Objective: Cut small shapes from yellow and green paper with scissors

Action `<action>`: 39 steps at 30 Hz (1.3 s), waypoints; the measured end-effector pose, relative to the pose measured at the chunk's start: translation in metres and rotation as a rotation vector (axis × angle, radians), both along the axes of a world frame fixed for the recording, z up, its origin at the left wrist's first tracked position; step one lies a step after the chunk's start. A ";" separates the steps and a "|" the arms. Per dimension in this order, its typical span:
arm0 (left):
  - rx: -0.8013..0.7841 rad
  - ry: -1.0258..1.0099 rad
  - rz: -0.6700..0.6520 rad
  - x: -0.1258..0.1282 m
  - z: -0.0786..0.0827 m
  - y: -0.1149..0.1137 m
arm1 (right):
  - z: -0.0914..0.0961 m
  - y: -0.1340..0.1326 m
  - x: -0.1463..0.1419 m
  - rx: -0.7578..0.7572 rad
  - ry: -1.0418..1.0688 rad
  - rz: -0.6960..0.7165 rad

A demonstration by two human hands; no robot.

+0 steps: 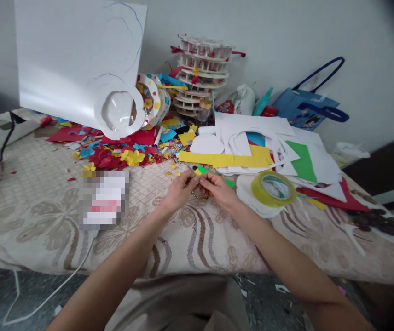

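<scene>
My left hand (182, 186) and my right hand (220, 189) meet over the cloth-covered table, their thumbs and fingertips pinched together. Between the fingertips shows a small piece of yellow paper (197, 172), mostly hidden by the fingers. A gold-coloured loop (201, 196), perhaps a scissors handle, appears just below, partly covered by my right hand; I cannot tell if it is held. Green paper (229, 183) lies behind my right hand. To the right, a roll of yellow tape (273, 188) rests on a white cut-out (247, 195).
Yellow paper strips (224, 159) and white sheets (252, 122) lie beyond my hands. Red and yellow paper flowers (133, 157) are heaped to the left, near a blurred-out device (103, 197) with a cable. A tiered white model (202, 69) stands against the wall.
</scene>
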State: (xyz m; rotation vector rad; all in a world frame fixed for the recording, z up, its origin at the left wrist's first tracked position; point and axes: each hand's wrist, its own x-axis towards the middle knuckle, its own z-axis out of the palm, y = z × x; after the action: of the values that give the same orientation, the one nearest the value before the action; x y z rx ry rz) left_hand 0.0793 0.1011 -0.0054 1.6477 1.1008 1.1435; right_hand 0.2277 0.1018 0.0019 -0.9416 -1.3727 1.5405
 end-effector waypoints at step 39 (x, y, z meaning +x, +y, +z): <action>-0.245 -0.484 0.198 -0.009 0.010 0.005 | 0.003 0.006 0.016 0.604 -1.215 -0.193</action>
State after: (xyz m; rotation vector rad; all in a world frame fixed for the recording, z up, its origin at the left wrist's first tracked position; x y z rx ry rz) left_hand 0.0699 0.1062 0.0045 1.0172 1.0480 1.3811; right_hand 0.2440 0.1078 0.0049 -1.6039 -2.2615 0.2113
